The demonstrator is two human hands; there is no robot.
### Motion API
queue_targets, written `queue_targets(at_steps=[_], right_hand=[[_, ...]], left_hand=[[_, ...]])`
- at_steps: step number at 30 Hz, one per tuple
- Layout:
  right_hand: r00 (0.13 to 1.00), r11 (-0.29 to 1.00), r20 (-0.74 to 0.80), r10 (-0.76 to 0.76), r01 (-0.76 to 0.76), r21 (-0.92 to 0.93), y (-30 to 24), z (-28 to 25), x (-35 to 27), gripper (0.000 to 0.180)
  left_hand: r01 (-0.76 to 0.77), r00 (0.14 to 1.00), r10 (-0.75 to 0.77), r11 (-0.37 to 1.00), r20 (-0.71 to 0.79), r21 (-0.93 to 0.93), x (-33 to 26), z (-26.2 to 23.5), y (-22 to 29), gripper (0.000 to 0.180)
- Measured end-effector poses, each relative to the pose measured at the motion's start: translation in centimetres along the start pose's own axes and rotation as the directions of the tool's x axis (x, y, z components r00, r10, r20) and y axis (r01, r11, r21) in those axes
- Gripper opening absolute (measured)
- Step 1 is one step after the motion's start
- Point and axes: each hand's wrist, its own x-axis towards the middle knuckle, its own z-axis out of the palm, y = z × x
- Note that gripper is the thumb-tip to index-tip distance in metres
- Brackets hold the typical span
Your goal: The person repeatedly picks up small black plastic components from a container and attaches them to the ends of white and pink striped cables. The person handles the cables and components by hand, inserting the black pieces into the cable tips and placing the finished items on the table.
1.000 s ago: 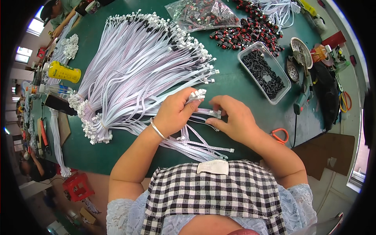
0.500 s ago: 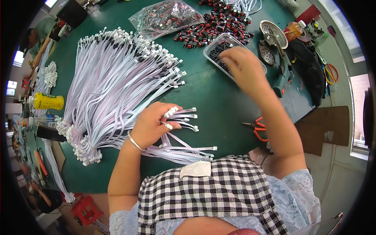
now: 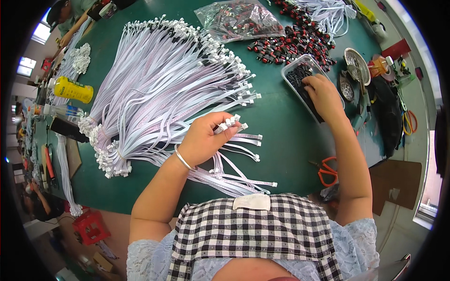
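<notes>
My left hand (image 3: 201, 140) is closed around several flat white ribbon cables, their white connectors (image 3: 229, 122) showing in a row between thumb and fingers. Beneath that hand, more cable ends (image 3: 253, 182) lie loose on the table. To its left spreads a large fanned bundle of the same cables (image 3: 145, 89), with white plugs at both ends and black pieces near the far ends. My right hand (image 3: 326, 98) reaches into a clear plastic tub (image 3: 284, 71) of small black pieces (image 3: 300, 72). Its fingertips are drawn together there; what they pinch is hidden.
Behind the tub lie a heap of red-and-black parts (image 3: 295, 42) and a clear bag (image 3: 239, 21) of them. Metal dishes (image 3: 357, 65) stand at the right. Orange-handled snips (image 3: 326, 172) lie near my right forearm. A yellow bottle (image 3: 72, 90) is at the left, with another person's arm (image 3: 75, 32) beyond.
The whole view has shifted, so the table things sit farther right. My right hand has come down among the black pieces. My left thumb has moved up against the held connectors.
</notes>
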Motion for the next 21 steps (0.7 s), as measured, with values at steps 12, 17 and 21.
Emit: queue_targets(at_steps=[12,17,21], right_hand=[[0.998,0.992,-0.052,-0.024,0.017,-0.129,0.3,-1.0,-0.5,0.01],[0.948,0.947,-0.086,-0.305,0.293,-0.13,-3.2,-2.8,-1.9,0.012],[0.577,0.593,0.139,-0.805,0.769,0.239,-9.5,-3.6,-5.7,0.013]], left_hand=[[0.021,1.0,-0.021,0.999,0.022,-0.025,0.1,0.4,0.0,0.011],[0.028,1.0,-0.028,1.0,-0.014,0.002,0.2,0.6,-0.1,0.013],[-0.001,1.0,0.001,1.0,-0.004,0.002,0.1,0.5,-0.6,0.014]])
